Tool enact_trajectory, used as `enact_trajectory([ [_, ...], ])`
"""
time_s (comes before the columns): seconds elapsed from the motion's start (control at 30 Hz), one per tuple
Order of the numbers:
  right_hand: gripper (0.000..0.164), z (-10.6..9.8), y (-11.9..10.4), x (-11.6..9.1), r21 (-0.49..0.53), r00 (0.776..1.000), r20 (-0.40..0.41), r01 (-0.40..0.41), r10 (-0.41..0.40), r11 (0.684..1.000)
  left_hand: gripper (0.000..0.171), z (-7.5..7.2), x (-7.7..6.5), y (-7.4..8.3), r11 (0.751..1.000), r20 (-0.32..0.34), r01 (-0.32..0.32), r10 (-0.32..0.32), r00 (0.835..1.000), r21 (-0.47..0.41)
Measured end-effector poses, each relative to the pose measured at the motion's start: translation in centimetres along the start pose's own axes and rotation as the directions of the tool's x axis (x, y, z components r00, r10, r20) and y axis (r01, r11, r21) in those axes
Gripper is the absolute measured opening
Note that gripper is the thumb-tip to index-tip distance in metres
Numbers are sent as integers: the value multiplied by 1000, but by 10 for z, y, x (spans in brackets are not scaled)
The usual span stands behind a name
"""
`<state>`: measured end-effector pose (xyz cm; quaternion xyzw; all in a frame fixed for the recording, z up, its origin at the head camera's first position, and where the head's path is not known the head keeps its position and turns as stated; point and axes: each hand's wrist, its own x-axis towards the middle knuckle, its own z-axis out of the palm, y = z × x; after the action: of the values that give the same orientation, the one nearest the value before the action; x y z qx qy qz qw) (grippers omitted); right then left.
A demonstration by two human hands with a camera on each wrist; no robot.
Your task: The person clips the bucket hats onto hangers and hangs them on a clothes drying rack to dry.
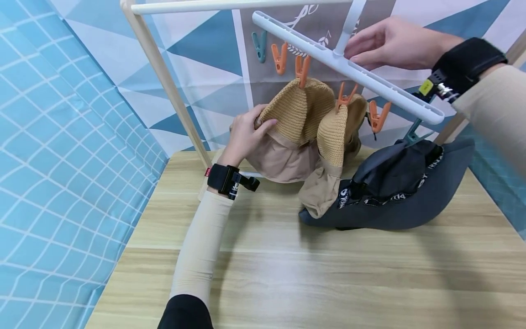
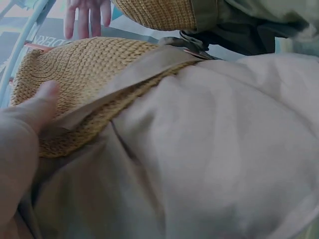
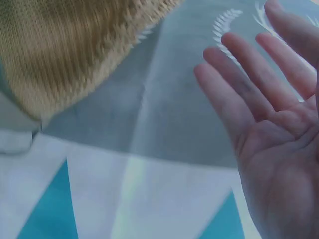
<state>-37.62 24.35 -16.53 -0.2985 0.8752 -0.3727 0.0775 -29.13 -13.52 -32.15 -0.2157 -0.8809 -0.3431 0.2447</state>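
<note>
A woven straw sun hat with a beige-pink cloth part (image 1: 291, 112) hangs by an orange peg from a pale blue clip hanger (image 1: 300, 43). My left hand (image 1: 246, 137) grips its left edge, thumb on the straw side in the left wrist view. Behind the hanger's stem is my right hand (image 1: 390, 45). In the right wrist view, its fingers (image 3: 254, 74) are extended and nothing lies in the palm. Beside the first hat hangs a second straw and tan cloth hat (image 1: 333, 132). A dark navy hat with lettered tape (image 1: 394, 212) hangs at the right from a teal peg.
Free orange pegs (image 1: 279, 59) and a teal peg (image 1: 260, 46) dangle along the hanger. A wooden-post rack (image 1: 164, 82) with a white top bar (image 1: 230, 6) stands on the wood-look table (image 1: 267, 283). Patterned cloth covers the back, blue checked cloth (image 1: 82, 137) the left side.
</note>
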Motion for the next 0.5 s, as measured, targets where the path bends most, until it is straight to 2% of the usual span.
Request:
enact_trajectory([
  [0.17,54,-12,5,-22,19,998,-63,0,2,1000,35,0,-5,-4,999,-81,-41,41,996,5],
  [0.27,53,-15,5,-32,34,991,-130,-12,17,999,36,0,-8,-6,998,-134,-46,52,990,52],
  [0.4,49,-18,3,-45,97,976,-216,-4,25,995,41,-3,-16,-9,994,-191,-12,33,981,111],
  [0.5,48,-23,3,-55,136,963,-269,27,11,990,43,-5,-21,-13,993,-220,23,2,976,113],
])
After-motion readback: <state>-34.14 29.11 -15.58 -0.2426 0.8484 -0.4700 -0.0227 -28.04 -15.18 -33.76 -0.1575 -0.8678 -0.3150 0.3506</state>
